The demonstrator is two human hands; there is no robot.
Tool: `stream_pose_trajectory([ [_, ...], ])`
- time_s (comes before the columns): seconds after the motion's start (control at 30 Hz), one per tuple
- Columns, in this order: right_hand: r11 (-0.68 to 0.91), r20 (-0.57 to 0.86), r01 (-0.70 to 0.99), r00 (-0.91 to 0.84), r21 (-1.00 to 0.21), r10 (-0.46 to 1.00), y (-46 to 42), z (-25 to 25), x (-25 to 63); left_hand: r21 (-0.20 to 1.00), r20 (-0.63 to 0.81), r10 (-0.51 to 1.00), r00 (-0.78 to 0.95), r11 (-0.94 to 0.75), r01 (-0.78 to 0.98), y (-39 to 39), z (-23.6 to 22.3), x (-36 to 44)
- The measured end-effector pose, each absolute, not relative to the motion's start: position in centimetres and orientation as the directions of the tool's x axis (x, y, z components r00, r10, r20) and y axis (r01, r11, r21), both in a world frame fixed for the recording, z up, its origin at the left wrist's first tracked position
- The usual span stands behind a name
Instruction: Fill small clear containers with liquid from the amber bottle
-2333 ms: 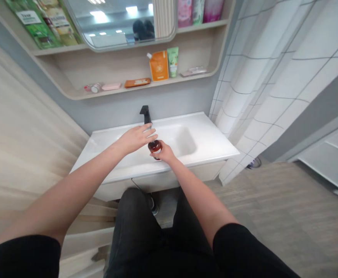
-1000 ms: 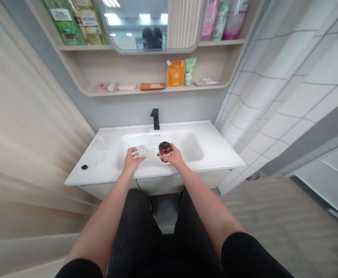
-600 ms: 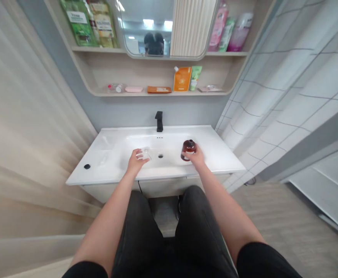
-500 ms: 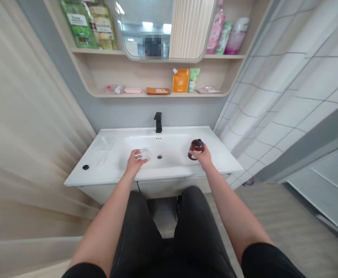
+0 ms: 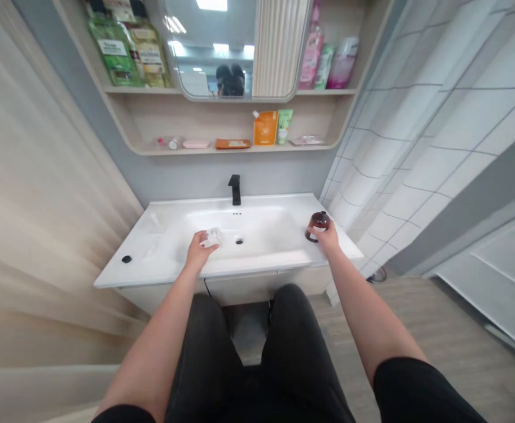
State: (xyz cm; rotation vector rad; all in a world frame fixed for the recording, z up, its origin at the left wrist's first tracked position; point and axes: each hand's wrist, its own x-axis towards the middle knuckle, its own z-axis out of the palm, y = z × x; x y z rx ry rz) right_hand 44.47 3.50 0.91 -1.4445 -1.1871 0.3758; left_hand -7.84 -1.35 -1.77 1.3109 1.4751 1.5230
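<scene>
two vessels, one per hand. right hand [image 5: 329,239] curls its fingers round a brown bottle [image 5: 319,220], three o'clock of the drain [image 5: 238,241]; base contact unclear. left hand [image 5: 197,253], half-closed, grips a clear container [image 5: 213,237] at nine o'clock. bottle looks stiff, smooth, likely slippery wet; best held below its shoulder. container seems light, perhaps fragile: take opposite sides.

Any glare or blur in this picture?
All in the head view: ceiling lights glare in the mirror; the shelf has sides leaning inward, probably lens stretch; the curtain looks smeary; the clear object in the left hand nearly fades into the white sink; the dark bottle in the right hand stands out.
</scene>
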Motion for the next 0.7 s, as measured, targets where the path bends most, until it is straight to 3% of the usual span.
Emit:
stream_pose_trajectory([
  [0.13,0.145,0.363,0.453,0.444,-0.879,0.819,2.3,1.6,44.4,0.969,0.213,0.929,-0.303,-0.161,0.188,-1.6,-1.4,-7.6],
  [0.33,0.184,0.647,0.666,0.557,-0.722,0.521,-3.8,1.5,40.6,0.973,0.217,0.940,-0.264,-0.186,0.136,-2.1,-0.3,-7.3],
  [0.4,0.284,0.634,0.639,0.420,-0.714,0.650,-5.2,1.3,37.1,0.974,0.219,0.948,-0.231,-0.196,0.115,-2.3,0.1,-6.9],
  [0.5,0.414,0.440,0.418,-0.036,-0.809,0.897,-5.4,1.6,30.7,0.975,0.218,0.968,-0.128,-0.211,0.064,-2.6,0.6,-5.4],
  [0.6,0.256,0.173,0.135,-0.440,-0.957,0.881,-3.9,2.5,25.1,0.971,0.240,0.971,0.007,-0.240,-0.012,-2.8,1.0,-3.2],
  [0.7,0.155,0.139,-0.007,-0.485,-0.988,0.863,-1.8,3.4,21.6,0.972,0.234,0.971,0.043,-0.232,-0.045,-2.6,1.4,-1.2],
])
